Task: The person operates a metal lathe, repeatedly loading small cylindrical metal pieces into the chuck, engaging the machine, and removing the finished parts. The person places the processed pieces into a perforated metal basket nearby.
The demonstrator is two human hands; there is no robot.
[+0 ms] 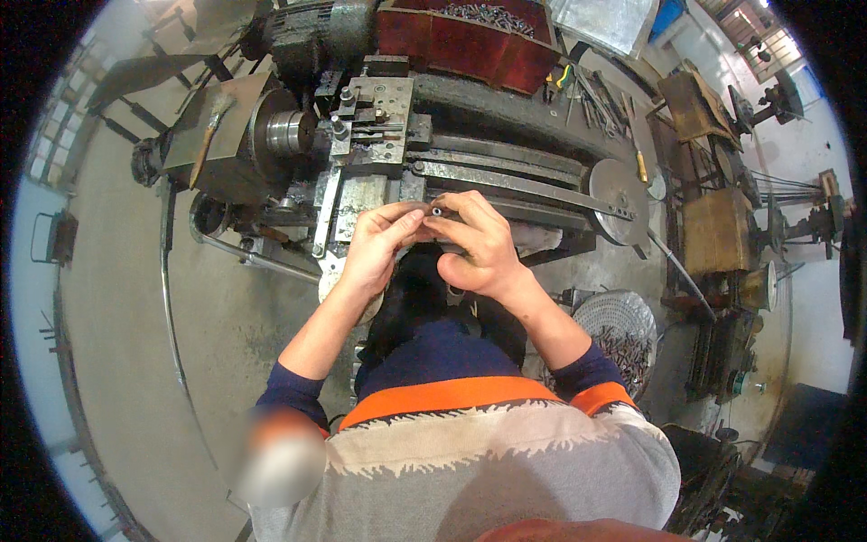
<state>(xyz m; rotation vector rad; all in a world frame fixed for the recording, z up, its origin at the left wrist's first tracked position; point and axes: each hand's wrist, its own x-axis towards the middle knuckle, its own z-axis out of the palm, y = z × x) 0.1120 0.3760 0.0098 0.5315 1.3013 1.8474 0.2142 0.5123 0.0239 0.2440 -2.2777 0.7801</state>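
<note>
A small hollow metal part (437, 211), its round end facing up, sits between the fingertips of both hands. My right hand (477, 237) pinches it from the right. From the left, the thumb and fingers of my left hand (385, 238) close in on the same spot; most of the part is hidden by fingers. Just beyond the hands lies a small lathe-type machine, with a steel tool plate (386, 118) carrying bolted tool holders. A cylindrical metal spindle nose (290, 131) faces that plate from the left. A long flat steel bar (515, 184) runs rightward to a round metal disc (618, 201).
A brush (205, 150) lies on the headstock cover. At the back stands a dark red bin (467, 44) of small metal parts, with wrenches (596, 101) and yellow-green handled pliers (559, 78) nearby. A perforated basket (613, 315) of metal parts is low right. Long rods (164, 271) edge the left floor.
</note>
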